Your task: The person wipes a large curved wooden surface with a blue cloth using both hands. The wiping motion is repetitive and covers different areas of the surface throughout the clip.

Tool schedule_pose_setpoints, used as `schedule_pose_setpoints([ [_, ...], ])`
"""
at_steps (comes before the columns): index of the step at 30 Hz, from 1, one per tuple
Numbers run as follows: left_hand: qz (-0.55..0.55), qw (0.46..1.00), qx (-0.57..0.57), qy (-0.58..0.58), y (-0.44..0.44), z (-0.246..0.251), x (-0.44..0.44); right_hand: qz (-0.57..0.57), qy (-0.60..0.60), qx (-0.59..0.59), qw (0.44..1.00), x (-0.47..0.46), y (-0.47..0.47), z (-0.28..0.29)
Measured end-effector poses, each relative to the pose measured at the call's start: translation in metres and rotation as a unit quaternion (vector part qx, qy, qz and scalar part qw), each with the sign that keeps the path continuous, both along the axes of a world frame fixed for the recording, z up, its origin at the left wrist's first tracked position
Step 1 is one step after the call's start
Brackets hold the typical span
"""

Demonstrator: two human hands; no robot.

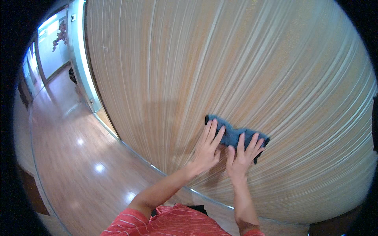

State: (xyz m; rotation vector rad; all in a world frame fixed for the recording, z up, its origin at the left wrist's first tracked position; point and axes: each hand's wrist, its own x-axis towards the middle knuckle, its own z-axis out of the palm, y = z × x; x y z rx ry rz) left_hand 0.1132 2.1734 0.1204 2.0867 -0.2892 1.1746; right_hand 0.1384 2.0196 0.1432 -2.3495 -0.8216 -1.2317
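Note:
A folded blue cloth (pixel 234 136) with black edges lies flat against a wall covered in beige and pale striped wallpaper (pixel 165 73). On its left half rest the spread fingers of my left hand (pixel 209 149). My right hand (pixel 242 159) presses the right half, its fingers also apart. Between them the cloth sags a little, and a black corner hangs below my right fingers. Both palms face the wall, and whether they touch it cannot be told.
A metal-coloured strip (pixel 156 168) runs along the wall's foot. Wood-look flooring (pixel 88 153) stretches left, reflecting lights. A glass door or panel (pixel 84 56) stands beyond the wall's left edge, with a dark pot (pixel 72 76) behind it. Something dark (pixel 375 124) shows at the right rim.

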Motion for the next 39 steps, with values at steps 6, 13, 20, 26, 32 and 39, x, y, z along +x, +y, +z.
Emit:
schedule_pose_setpoints([
  [6,-0.029,0.999,0.003,-0.030,0.034,0.028,0.018,-0.066,-0.006,0.027,0.997,0.015,0.018,0.024],
  [13,-0.041,0.998,-0.045,-0.035,0.036,0.024,-0.001,-0.026,-0.035,0.018,0.999,0.002,0.042,0.012],
  [20,0.018,0.998,-0.020,-0.064,0.046,0.040,0.020,-0.004,-0.051,0.037,0.998,0.020,0.054,0.027],
  [26,0.012,0.996,0.014,-0.087,0.075,0.033,0.024,0.025,-0.025,0.035,0.999,0.012,0.074,0.010],
  [32,0.029,0.998,-0.015,-0.061,0.079,0.036,0.029,0.035,0.005,0.040,0.999,0.018,0.078,0.024],
  [39,0.023,0.997,-0.001,-0.068,0.093,0.025,0.024,0.029,0.029,0.028,0.999,0.009,0.092,0.013],
])
